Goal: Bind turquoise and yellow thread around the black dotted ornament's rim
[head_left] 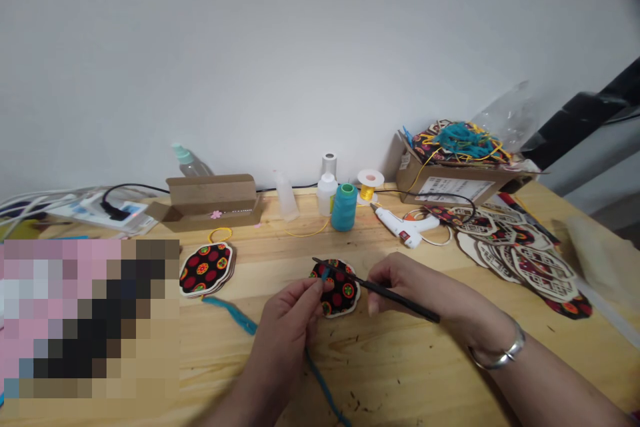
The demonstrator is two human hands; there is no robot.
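My left hand (pixel 295 307) pinches a strand of blue yarn (pixel 325 383) whose short end sticks up past the thumb; the rest trails down toward the front of the table. Just beyond those fingers is a black patterned fabric piece (pixel 345 290) with red dots, flowers and a pale scalloped edge. Whether the left fingers also grip this piece is hidden. In my right hand (pixel 395 280) are long black tweezers (pixel 400 300), closed around by the fingers. Their pointed tips cross over the fabric piece, close to the yarn end.
Left lie a stack of similar pieces (pixel 206 269) and a blue yarn tassel (pixel 233 313). Behind stand a blue thread cone (pixel 344 208), white bottle (pixel 327 195), glue gun (pixel 407 223) and open carton (pixel 213 203). Right are a filled box (pixel 450 183) and loose pieces (pixel 530 260).
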